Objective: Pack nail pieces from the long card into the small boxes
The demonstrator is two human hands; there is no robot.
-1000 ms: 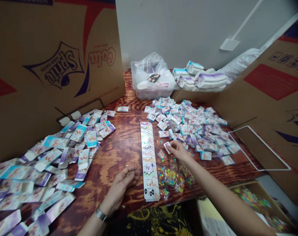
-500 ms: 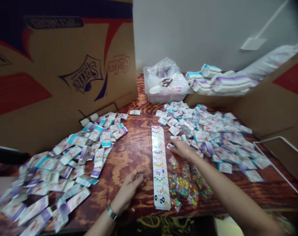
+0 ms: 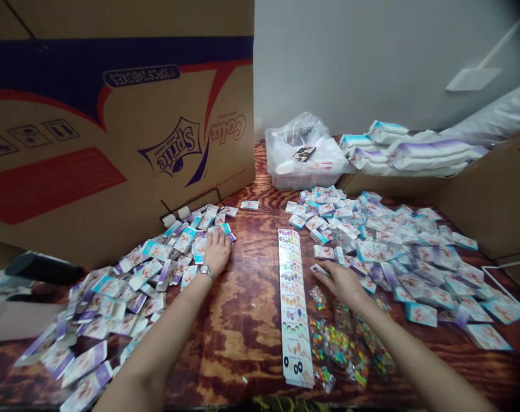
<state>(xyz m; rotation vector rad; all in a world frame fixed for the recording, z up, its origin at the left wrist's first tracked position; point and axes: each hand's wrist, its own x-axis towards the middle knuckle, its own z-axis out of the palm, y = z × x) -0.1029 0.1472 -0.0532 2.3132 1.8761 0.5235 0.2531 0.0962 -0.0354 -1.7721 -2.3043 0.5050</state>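
My left hand (image 3: 218,252), with a watch (image 3: 205,269) on its wrist, lies at the right edge of the left pile of small printed boxes (image 3: 154,250). Its fingers are bent over a small white, blue and purple box, mostly hidden under them. My right hand (image 3: 343,284) is closed in a pinch on a small white card (image 3: 315,268), which sticks out past the fingertips. Between my hands lies a long stack of printed strips (image 3: 294,320) with rows of coloured ovals. Clear bags of colourful pieces (image 3: 339,346) sit below my right hand.
A second pile of small boxes (image 3: 380,234) spreads on the right. Behind stand a plastic-lined tub (image 3: 302,180) and white packs (image 3: 427,154) on a carton. A large cardboard box (image 3: 191,46) walls off the left. A dark cylinder (image 3: 43,268) juts in at left.
My left hand has moved forward and left from the bare table onto the left pile of boxes. My right hand stays by the strips, still pinching the card. The view has shifted.
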